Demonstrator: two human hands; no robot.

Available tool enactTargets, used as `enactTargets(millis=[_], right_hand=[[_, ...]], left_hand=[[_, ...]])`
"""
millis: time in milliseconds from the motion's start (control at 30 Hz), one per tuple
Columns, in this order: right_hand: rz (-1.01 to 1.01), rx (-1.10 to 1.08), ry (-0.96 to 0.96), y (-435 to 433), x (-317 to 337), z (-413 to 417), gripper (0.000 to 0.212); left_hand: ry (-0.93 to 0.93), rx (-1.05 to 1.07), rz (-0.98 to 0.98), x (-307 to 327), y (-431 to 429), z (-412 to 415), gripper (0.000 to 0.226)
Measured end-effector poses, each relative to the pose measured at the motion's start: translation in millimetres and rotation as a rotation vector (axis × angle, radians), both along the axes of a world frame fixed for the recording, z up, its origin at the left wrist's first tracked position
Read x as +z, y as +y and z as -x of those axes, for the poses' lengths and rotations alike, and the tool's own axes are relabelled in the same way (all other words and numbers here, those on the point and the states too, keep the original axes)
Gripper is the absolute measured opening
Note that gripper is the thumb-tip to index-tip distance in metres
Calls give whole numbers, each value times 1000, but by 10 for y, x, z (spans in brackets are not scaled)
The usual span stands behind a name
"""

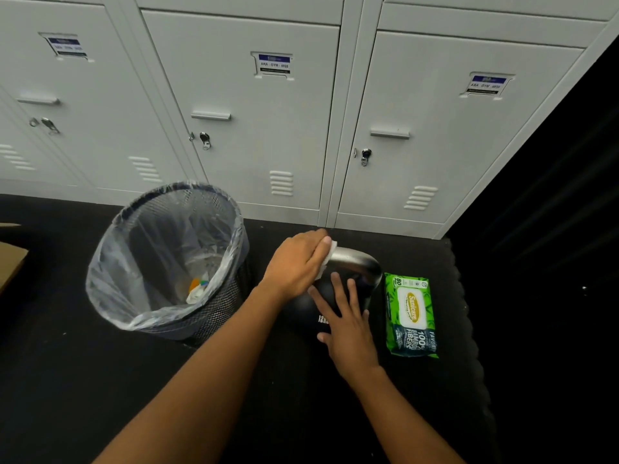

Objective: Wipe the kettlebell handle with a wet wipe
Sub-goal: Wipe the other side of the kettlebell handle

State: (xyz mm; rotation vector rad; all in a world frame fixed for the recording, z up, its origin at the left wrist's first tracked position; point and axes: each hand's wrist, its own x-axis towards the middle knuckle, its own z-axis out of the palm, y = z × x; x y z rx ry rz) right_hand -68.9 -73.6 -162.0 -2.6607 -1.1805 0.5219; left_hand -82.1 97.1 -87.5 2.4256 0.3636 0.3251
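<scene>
A black kettlebell stands on the dark floor mat in front of the lockers, its shiny steel handle arching over the top. My left hand is closed on a white wet wipe and presses it around the left end of the handle. My right hand lies flat on the kettlebell's body with fingers spread, holding nothing. Most of the wipe is hidden under my fingers.
A green pack of wet wipes lies just right of the kettlebell. A black mesh bin with a clear liner stands to the left. Grey lockers line the back. A cardboard piece sits at the far left.
</scene>
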Motion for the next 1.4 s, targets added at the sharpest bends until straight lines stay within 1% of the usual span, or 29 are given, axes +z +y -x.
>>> enactTargets(millis=[67, 100, 167, 200, 233, 300, 333, 367, 400, 433, 467, 533, 567, 633, 667, 733, 767, 833, 900, 967, 1033, 1100, 1133, 1200, 1233, 1267, 1300, 1367, 1400], right_hand=[[4, 3, 0, 1, 5, 3, 106], [6, 4, 3, -1, 7, 6, 106], [1, -2, 8, -4, 1, 7, 107], [1, -6, 8, -4, -3, 8, 107], [4, -8, 9, -2, -4, 10, 108], [6, -7, 13, 9, 2, 10, 108], [6, -7, 14, 14, 6, 11, 108], [7, -8, 13, 16, 8, 12, 108], [8, -9, 8, 16, 7, 12, 108], [12, -9, 1, 12, 1, 12, 107], [19, -7, -3, 8, -6, 12, 107], [25, 1, 0, 6, -24, 0, 106], [23, 4, 3, 11, -26, -7, 105], [20, 1, 8, 24, -29, -16, 105], [20, -1, 8, 25, -33, -11, 106], [19, -4, 3, 23, -49, 3, 107], [23, -5, 2, 24, -52, 3, 108], [31, -4, 4, 23, -51, -5, 108], [30, -4, 8, 16, -44, -9, 108], [18, -7, 3, 15, -49, -2, 108], [10, -10, -7, 16, -53, 8, 109], [7, -13, -6, 15, -56, 9, 109], [3, -14, -3, 14, -57, 8, 109], [-2, -11, -1, 19, -52, 3, 109], [-1, -10, 1, 19, -54, 2, 109], [0, -10, 2, 17, -56, -1, 109], [4, -9, 0, 16, -62, -4, 110], [17, -6, -6, 23, -70, -5, 110], [22, -7, -7, 27, -74, -6, 110]], left_hand=[[-103, 87, 52, -156, -35, 150, 36], [-145, 152, 119, -230, -84, 209, 33], [-202, 316, 339, -291, -235, 289, 28], [-191, 388, 425, -322, -299, 283, 28], [-163, 432, 434, -324, -327, 263, 26], [-86, 435, 307, -281, -246, 163, 16], [-29, 401, 259, -235, -159, 103, 9], [67, 364, 260, -177, -47, 40, 14], [139, 334, 335, -67, 60, -9, 29], [192, 300, 454, 8, 159, -58, 38], [250, 263, 554, 45, 235, -94, 40], [302, 202, 690, 57, 315, -143, 34], [281, 202, 748, 40, 325, -134, 32], [169, 258, 813, -71, 304, -130, 33], [109, 294, 797, -173, 278, -109, 32], [32, 379, 612, -369, 188, -74, 27], [-5, 451, 608, -443, 137, -61, 26], [-141, 571, 813, -469, 2, -9, 33], [-259, 608, 963, -440, -161, 80, 40], [-345, 603, 1009, -489, -293, 191, 45], [-382, 606, 983, -620, -423, 287, 45], [-340, 583, 947, -746, -553, 344, 48], [-335, 587, 967, -774, -572, 342, 51], [-341, 652, 1154, -744, -460, 263, 53], [-304, 691, 1209, -693, -348, 195, 51], [-236, 692, 1181, -608, -214, 133, 47], [-142, 650, 1091, -506, -69, 72, 41], [65, 515, 877, -267, 176, -47, 33], [146, 427, 807, -171, 250, -89, 31]])
